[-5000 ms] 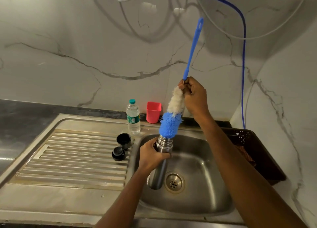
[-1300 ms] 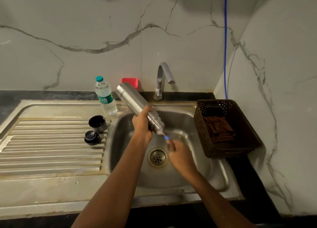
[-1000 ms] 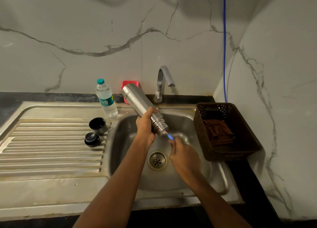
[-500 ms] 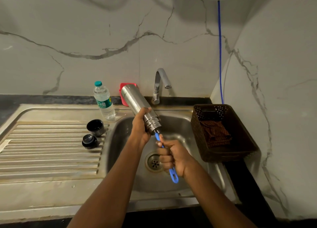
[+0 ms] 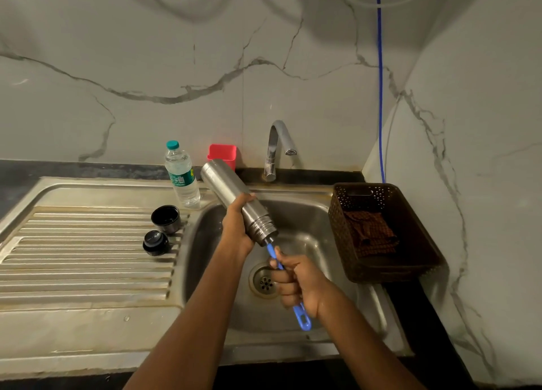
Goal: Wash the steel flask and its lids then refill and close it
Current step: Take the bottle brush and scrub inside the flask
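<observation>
The steel flask (image 5: 231, 193) is tilted over the sink, mouth down toward me and base up at the back. My left hand (image 5: 237, 225) grips it near the threaded neck. A blue bottle brush (image 5: 302, 319) is pushed into the mouth, so its bristles are hidden inside. My right hand (image 5: 296, 281) is fisted round the blue handle just below the mouth, with the looped handle end sticking out beneath. Two black lids, a cup-shaped one (image 5: 165, 218) and a smaller stopper (image 5: 155, 242), sit on the ribbed drainboard left of the basin.
The steel sink (image 5: 311, 225) has a drain (image 5: 265, 281) under my hands and a tap (image 5: 277, 146) behind. A plastic water bottle (image 5: 181, 178) and a red cup (image 5: 223, 153) stand at the back. A brown basket (image 5: 410, 237) with a cloth sits to the right.
Five seconds ago the brush was above the upright flask. Now the flask is tipped mouth-down with the brush inside, and over the last second my right hand has drawn the handle out toward me.
</observation>
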